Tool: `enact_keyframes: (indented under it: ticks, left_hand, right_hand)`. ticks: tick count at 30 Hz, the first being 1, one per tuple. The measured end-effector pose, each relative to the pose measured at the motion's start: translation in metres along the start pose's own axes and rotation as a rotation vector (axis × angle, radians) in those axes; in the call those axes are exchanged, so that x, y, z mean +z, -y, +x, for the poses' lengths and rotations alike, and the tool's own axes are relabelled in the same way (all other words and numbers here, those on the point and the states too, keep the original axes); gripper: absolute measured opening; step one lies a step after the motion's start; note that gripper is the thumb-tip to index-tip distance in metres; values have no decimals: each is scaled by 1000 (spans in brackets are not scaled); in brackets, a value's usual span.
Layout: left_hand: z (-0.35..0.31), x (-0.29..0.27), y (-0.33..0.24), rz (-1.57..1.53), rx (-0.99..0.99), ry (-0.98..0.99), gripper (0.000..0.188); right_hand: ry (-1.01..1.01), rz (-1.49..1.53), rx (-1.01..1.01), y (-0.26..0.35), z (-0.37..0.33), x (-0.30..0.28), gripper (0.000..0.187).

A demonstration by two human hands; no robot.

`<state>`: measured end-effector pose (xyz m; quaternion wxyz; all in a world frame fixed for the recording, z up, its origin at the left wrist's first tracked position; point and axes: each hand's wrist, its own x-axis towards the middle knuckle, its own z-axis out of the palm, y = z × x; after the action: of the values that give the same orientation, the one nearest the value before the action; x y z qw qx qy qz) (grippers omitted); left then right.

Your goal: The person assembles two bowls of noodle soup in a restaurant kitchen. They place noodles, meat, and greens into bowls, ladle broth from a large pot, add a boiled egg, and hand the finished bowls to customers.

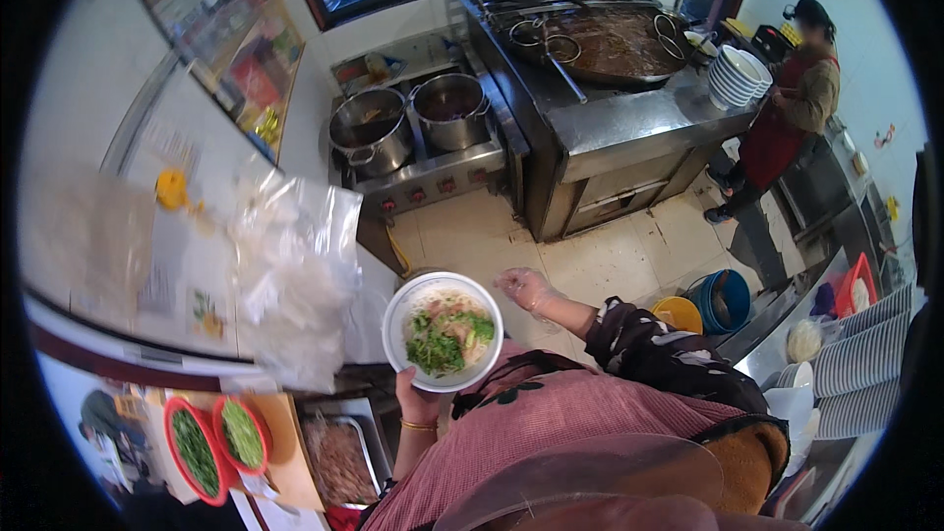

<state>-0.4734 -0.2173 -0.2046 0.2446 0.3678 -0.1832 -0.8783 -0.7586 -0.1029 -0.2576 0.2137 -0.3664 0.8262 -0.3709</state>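
Note:
A white bowl (390,326) is held by its rim in my left hand (417,401), thumb up along the edge and a bracelet on the wrist. In it lie chopped green herbs (438,346) and pale pinkish meat slices, over what look like light noodles. My right hand (526,290), in a clear plastic glove, hangs to the right of the bowl, apart from it. Its fingers are loosely extended, and nothing shows in them. By my left wrist is a metal tray (369,452) of sliced meat (336,457).
Two red tubs (169,442) of chopped greens stand at lower left. Clear plastic bags (295,285) hang at left. Two steel pots (372,128) sit on a stove ahead, beside a large wok (619,44) of brown broth. A co-worker (801,98) stands far right; plate stacks (860,388) stand nearer.

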Motion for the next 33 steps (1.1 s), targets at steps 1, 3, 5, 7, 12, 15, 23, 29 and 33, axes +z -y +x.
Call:
enact_keyframes:
  ticks: [1,3,5,7,12,15,23,29,33]
  left_hand:
    - [15,21,-1,8,-34,2,64]
    - [69,50,-3,0,-102,75,60]
    - [118,80,-4,42,-191,76,57]
    - [164,115,1,85,-106,95,56]
    - [246,193,-34,88,-90,311,56]
    - [279,227,-57,124,-114,260,57]
    - [341,298,-33,86,-21,303,61]
    - [346,368,28,-42,9,5,51]
    - [352,401,65,-14,120,-7,54]
  right_hand:
    - [7,-41,42,-7,15,-18,24]
    - [60,150,260,-31,52,-49,24]
    - [52,266,459,-43,92,-85,24]
    - [-51,309,589,-59,128,-120,24]
    - [-255,153,544,-79,241,-196,23]
    - [-369,299,498,-96,308,-234,39]
    - [-91,934,505,-87,468,-313,42]
    - [15,579,264,-42,514,-333,33]
    - [188,842,290,-36,504,-374,23]
